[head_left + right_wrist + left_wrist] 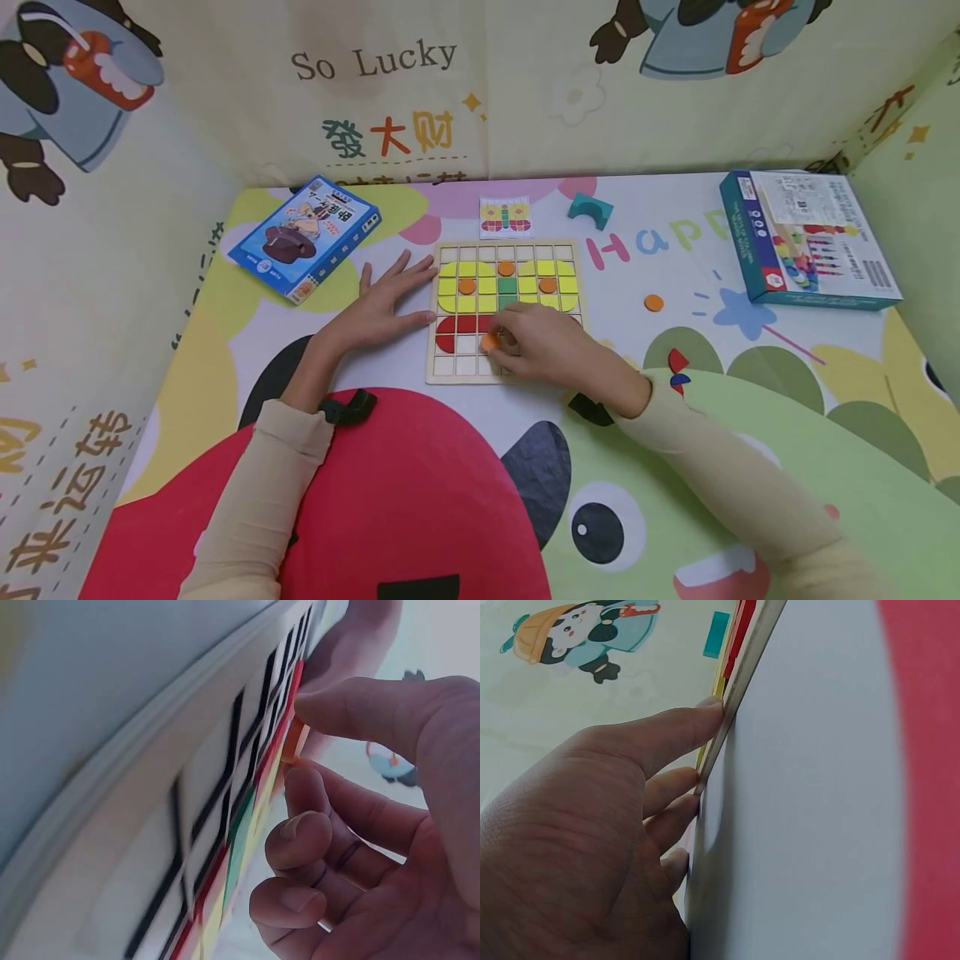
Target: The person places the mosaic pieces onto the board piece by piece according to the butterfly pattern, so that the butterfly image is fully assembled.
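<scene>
A square wooden grid board (467, 367) lies in the middle of the table, with yellow, red, green and orange flat pieces set in its cells. My right hand (546, 343) is over its lower part and pinches a round orange piece (490, 342) between thumb and index finger; the right wrist view shows this orange piece (295, 741) close to the red row. Spread out flat, my left hand (382, 304) rests at the board's left side. In the left wrist view its thumb and fingertips touch the board's edge (744, 682).
Behind the board lies a small pattern card (505, 218) with a butterfly, beside a teal arch piece (591, 210). A blue box (306, 237) is at back left, another box (813, 242) at back right. A loose orange disc (654, 303) and small red pieces (677, 361) lie to the right.
</scene>
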### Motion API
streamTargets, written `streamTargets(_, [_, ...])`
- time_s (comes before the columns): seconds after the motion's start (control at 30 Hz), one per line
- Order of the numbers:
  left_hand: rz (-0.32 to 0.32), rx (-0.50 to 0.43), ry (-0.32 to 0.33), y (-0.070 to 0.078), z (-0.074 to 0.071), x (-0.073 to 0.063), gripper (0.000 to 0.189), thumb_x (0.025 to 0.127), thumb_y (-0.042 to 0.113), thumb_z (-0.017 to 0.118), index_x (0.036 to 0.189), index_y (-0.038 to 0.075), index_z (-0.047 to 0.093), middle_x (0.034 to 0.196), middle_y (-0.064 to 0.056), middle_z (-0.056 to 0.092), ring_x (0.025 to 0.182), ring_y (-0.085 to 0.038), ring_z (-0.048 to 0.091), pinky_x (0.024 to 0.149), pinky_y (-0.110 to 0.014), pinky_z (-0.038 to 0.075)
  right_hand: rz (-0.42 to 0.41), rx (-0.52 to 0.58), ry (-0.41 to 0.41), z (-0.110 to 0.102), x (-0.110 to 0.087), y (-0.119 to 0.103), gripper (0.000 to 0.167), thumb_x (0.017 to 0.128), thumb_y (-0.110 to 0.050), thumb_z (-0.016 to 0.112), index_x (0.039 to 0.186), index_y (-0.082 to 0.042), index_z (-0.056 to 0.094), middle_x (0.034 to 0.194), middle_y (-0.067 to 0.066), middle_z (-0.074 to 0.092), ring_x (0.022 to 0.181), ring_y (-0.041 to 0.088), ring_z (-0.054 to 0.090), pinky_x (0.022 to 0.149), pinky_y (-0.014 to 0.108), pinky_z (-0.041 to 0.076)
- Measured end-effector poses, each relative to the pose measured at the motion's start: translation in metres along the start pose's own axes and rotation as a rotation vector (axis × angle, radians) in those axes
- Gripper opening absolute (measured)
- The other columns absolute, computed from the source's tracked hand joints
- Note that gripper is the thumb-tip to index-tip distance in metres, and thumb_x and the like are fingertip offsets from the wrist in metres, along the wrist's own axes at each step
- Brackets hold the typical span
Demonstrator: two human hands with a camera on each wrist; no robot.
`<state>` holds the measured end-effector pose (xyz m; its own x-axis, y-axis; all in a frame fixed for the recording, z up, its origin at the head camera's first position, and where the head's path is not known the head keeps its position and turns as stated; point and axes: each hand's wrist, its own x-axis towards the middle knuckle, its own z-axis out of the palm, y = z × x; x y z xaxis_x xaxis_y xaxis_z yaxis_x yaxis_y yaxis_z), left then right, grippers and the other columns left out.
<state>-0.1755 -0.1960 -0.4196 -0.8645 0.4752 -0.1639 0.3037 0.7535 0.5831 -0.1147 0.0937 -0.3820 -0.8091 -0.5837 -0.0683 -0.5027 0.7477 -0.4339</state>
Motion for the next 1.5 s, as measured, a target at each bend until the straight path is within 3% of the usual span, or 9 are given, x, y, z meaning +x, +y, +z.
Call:
streamTargets(0.3, [-0.010,-0.001,-0.003,0.002,-0.001,0.000,0.082,0.096,0.049,0.072,0.167,0.031,0.034,0.179,0.008,0.021,0.170,-0.025,-0.005,0.127,-0.069,-0.023,-0.020,-0.027,-0.024,0.012,0.020,-0.016,0.033,0.092,-0.034,0.082,0.116,-0.011,0.075,0.102,0.003,0.074,0.085,0.015,0.063,0.070,0.025,0.056])
streamTargets(0.83, [-0.013,-0.001,-0.003,0.000,0.000,0.000,0.082,0.097,0.050,0.071,0.167,0.030,0.034,0.179,0.007,0.021,0.170,-0.025,-0.005,0.127,-0.068,-0.023,0.005,-0.002,-0.042,0.009,0.016,-0.012,0.038,0.094,-0.035,0.080,0.126,-0.015,0.075,0.110,0.002,0.074,0.091,0.015,0.066,0.078,0.028,0.060])
streamTargets(1.1, [-0.008,-0.004,-0.002,0.001,0.001,0.000,0.084,0.096,0.050,0.072,0.167,0.030,0.033,0.179,0.007,0.021,0.170,-0.025,-0.005,0.127,-0.069,-0.022,0.038,0.035,0.002,-0.006,-0.014,0.013,0.030,0.096,-0.032,0.079,0.119,-0.014,0.077,0.087,-0.001,0.067,0.078,0.014,0.058,0.069,0.027,0.051])
streamTargets(1.23, [-0.010,0.004,-0.003,0.001,0.000,-0.001,0.084,0.096,0.050,0.072,0.168,0.030,0.033,0.179,0.006,0.021,0.170,-0.026,-0.005,0.127,-0.069,-0.022,0.065,0.059,0.038,-0.018,-0.035,0.031,0.024,0.097,-0.026,0.078,0.116,-0.012,0.078,0.088,-0.001,0.069,0.080,0.015,0.059,0.071,0.028,0.052])
streamTargets(1.5, [-0.013,0.011,-0.003,0.001,0.001,0.000,0.084,0.096,0.051,0.071,0.168,0.030,0.032,0.179,0.006,0.021,0.170,-0.026,-0.005,0.127,-0.070,-0.021,0.078,0.069,0.070,-0.040,-0.077,0.068,0.017,0.097,-0.020,0.077,0.112,-0.011,0.078,0.081,-0.001,0.065,0.067,0.011,0.052,0.058,0.024,0.046])
